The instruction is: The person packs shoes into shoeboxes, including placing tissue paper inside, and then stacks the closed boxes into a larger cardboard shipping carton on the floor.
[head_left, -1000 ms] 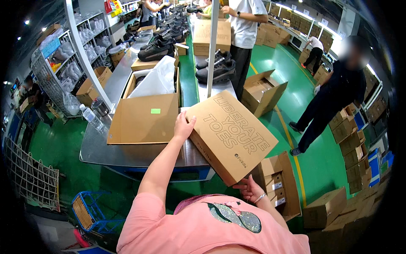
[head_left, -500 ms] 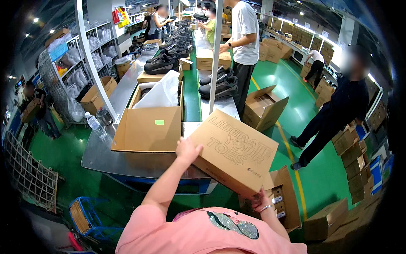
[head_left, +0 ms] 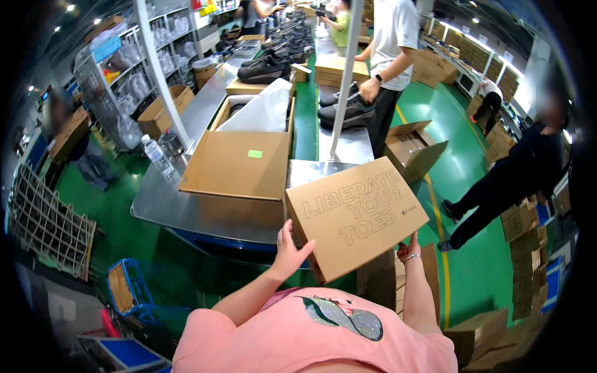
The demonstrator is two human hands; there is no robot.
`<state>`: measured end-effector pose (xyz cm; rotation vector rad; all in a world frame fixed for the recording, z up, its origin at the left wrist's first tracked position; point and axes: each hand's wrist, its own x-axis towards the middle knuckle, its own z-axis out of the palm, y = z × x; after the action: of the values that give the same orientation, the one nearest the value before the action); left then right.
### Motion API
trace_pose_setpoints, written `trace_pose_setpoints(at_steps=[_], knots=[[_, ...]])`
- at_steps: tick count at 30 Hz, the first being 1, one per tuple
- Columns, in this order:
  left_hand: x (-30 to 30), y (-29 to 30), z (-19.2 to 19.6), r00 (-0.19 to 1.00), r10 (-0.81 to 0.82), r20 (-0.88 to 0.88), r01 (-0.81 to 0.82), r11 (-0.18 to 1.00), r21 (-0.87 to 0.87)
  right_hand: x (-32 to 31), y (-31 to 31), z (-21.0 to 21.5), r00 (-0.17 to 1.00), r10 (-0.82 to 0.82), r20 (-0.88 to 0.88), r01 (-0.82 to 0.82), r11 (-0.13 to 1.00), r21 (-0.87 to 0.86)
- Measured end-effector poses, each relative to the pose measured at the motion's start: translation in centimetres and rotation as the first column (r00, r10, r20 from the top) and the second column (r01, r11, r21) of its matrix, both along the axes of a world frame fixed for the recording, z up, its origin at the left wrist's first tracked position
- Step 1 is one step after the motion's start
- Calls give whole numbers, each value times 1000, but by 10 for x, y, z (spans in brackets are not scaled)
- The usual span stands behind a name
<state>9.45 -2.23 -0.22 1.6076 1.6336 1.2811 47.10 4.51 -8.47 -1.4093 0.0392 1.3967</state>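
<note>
fingers and thumb of the left hand (head_left: 290, 255) are spread apart, clamped around the left side of a closed brown box (head_left: 357, 214); the right hand (head_left: 408, 250) sits at its lower right corner, most of its fingers out of my sight, so i can't tell how they grip. the box hangs in the air before the chest, beside the metal table (head_left: 249, 226). i'd judge this as carrying and turning it; the next move calls for steady support on both sides.
</note>
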Motion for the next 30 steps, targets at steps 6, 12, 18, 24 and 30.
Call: trace_pose_setpoints(at_steps=[6,12,18,24,30], knots=[[27,0,0,445,186,876,582,684,-441,-44,1,-35,890,401,217,-400,915,-48],[17,-14,23,675,-152,722,723,333,-605,-85,-78,-28,873,471,-125,-476,879,-13],[-15,23,65,955,-280,-101,276,960,-52,-99,-89,-11,931,342,-128,-347,938,-20],[-11,47,30,842,-193,-503,189,980,-59,-63,-88,-50,871,468,-151,-453,883,126],[-9,12,30,854,-259,-452,206,965,-162,-62,-89,17,865,480,-146,-451,871,192]])
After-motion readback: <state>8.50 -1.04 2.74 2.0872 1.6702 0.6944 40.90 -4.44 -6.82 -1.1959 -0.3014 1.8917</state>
